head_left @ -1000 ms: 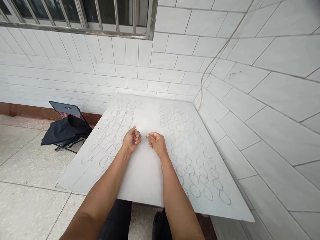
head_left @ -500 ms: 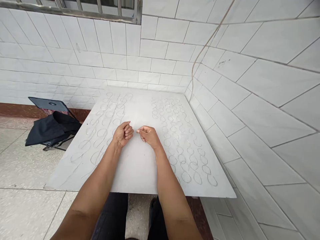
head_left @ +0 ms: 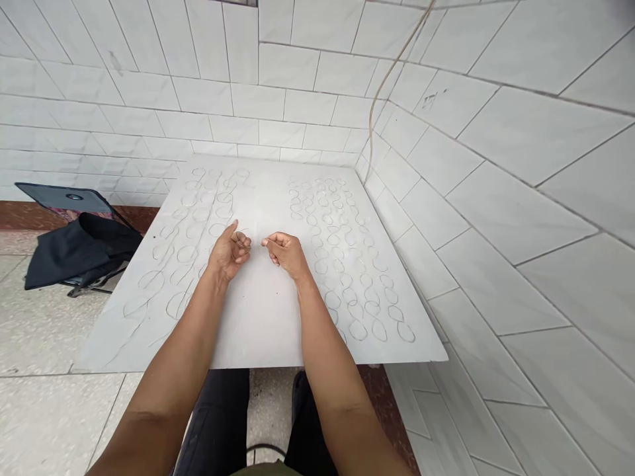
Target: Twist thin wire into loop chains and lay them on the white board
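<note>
A white board point(head_left: 268, 311) lies flat in front of me, covered with rows of thin clear loops point(head_left: 347, 264) on its left and right parts. Over its middle, my left hand point(head_left: 229, 251) has its fingers curled in with the thumb up. My right hand point(head_left: 285, 251) is closed in a pinch facing it, a few centimetres away. Whatever they hold is too thin to make out; a fine strand may run between them.
White tiled walls close in the back and right. A thin cable point(head_left: 384, 86) hangs down the corner to the board. A folding chair with a dark cloth point(head_left: 74, 248) stands on the floor at left. My legs point(head_left: 223, 423) show under the board's near edge.
The view has tilted down, so the window bars have left the frame. My two hands stay close together over the board's middle; the left fingers have loosened a little.
</note>
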Tool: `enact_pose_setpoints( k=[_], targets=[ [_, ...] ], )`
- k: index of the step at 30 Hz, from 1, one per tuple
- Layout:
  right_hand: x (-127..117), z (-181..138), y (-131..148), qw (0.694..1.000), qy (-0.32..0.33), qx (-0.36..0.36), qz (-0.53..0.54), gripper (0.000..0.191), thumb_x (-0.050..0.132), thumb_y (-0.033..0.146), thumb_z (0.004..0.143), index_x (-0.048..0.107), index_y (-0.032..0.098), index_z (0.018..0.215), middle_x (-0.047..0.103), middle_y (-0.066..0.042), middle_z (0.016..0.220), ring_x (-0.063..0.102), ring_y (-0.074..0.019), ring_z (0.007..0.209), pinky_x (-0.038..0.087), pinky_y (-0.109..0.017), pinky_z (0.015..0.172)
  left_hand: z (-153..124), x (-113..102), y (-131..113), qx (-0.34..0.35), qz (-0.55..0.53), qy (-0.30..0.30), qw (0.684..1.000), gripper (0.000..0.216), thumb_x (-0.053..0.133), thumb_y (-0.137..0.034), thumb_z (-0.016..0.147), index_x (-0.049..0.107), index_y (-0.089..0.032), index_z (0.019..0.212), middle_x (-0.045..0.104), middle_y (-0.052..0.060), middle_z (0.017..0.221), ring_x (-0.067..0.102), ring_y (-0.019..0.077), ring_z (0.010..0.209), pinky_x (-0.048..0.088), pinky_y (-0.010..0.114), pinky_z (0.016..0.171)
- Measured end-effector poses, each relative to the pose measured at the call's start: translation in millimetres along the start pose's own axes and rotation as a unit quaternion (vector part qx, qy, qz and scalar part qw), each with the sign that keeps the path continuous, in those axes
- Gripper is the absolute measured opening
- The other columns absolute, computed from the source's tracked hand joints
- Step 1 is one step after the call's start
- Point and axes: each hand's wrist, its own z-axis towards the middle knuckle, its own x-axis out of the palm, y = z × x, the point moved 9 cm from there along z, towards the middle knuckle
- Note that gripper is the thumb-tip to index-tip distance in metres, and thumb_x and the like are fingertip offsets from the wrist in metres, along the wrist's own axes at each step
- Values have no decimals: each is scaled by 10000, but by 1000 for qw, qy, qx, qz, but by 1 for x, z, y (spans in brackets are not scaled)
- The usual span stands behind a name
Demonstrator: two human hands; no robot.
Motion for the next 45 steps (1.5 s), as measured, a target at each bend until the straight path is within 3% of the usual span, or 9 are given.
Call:
enact_pose_setpoints(
  k=[4,8,15,18,24,27,29,41,45],
  targets=[
    [-17,3,-1,993,-116,-23,19,234,664,413,836,628,192,768,481,64,526,392,-79,430,309,-224,415,-3,-6,-7,84,68,-70,992,498,683,-630,818,668,-137,883,684,91,797,536,102,486,331,226,370],
    [-22,0,-9,982,-188,-17,13,256,623,439,862,619,197,778,489,65,526,404,-84,439,330,-220,426,-6,12,2,124,158,-30,979,440,700,-566,832,700,-143,952,669,68,818,530,95,520,353,218,410],
    [-8,2,-15,991,-128,6,-36,317,605,489,877,638,198,756,559,33,598,480,-94,472,380,-224,445,-6,12,-2,190,216,-66,955,270,625,-420,883,675,-162,823,599,39,753,504,106,551,367,220,430],
    [-24,5,-16,987,-162,12,-17,400,569,559,896,659,185,785,590,-2,666,531,-103,516,401,-225,454,-6,10,-7,193,280,-74,937,275,579,-411,904,633,-175,771,572,26,693,504,120,543,364,235,447],
    [-47,10,-14,981,-195,-1,-9,346,621,526,875,677,185,878,676,-43,851,632,-123,712,495,-231,604,-12,27,-8,232,497,-26,836,300,517,-411,936,607,-196,747,484,-19,580,426,131,522,325,273,522],
    [-45,10,-11,985,-172,-8,-26,236,646,412,865,701,190,921,691,-25,818,627,-116,707,508,-245,678,-13,34,-3,245,564,-13,788,295,513,-370,926,579,-198,696,468,-21,569,402,138,543,312,289,557],
    [-42,10,-9,987,-160,-9,-32,193,638,352,860,712,185,924,684,-14,767,621,-116,685,516,-257,710,-13,36,-2,249,582,-15,774,305,501,-352,925,546,-202,663,466,-19,569,400,141,552,310,297,572],
    [-16,13,-20,993,-108,2,-57,145,623,332,858,677,199,877,677,2,748,619,-124,670,521,-276,727,-14,23,-14,246,580,-139,764,310,455,-292,927,519,-208,636,497,9,596,416,166,598,307,319,600],
    [-16,13,-22,994,-91,23,-50,159,598,313,869,667,197,952,686,-2,755,617,-119,646,507,-260,670,-13,23,-12,248,567,-133,775,315,458,-324,940,530,-206,657,506,-1,608,419,156,583,320,314,602]
  ],
)
